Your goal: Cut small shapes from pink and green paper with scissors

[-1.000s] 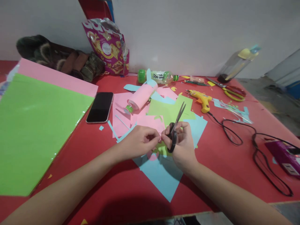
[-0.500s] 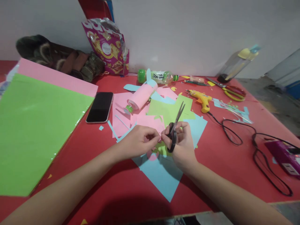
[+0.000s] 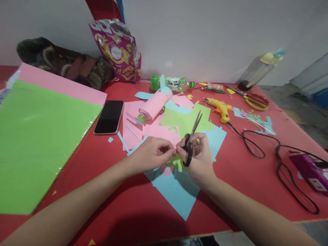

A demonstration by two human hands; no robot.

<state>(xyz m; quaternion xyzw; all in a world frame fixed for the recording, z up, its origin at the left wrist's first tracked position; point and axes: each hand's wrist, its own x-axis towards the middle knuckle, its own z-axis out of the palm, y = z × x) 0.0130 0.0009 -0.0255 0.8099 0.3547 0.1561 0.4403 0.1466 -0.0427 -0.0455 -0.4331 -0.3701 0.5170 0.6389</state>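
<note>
My left hand [image 3: 158, 153] is closed in a pinch on a small pink paper piece [image 3: 175, 149], mostly hidden by the fingertips. My right hand [image 3: 198, 159] grips black-handled scissors [image 3: 191, 145], blades pointing up and away, while its thumb and finger meet the left fingertips at the same paper. Beneath both hands lie a green paper sheet [image 3: 188, 123], a blue sheet [image 3: 176, 194] and small cut scraps. Beyond them a bottle wrapped in pink paper [image 3: 156, 104], with blue paper fins at its far end, rests on pink paper [image 3: 133, 136].
On the left are a phone [image 3: 109, 117] and large green paper [image 3: 46, 143]. A snack bag [image 3: 116, 51] and a green-capped bottle [image 3: 173, 83] stand or lie by the wall. To the right are a yellow glue gun [image 3: 219, 108], its black cord, yellow-handled scissors [image 3: 256, 102] and a purple socket box [image 3: 311, 171].
</note>
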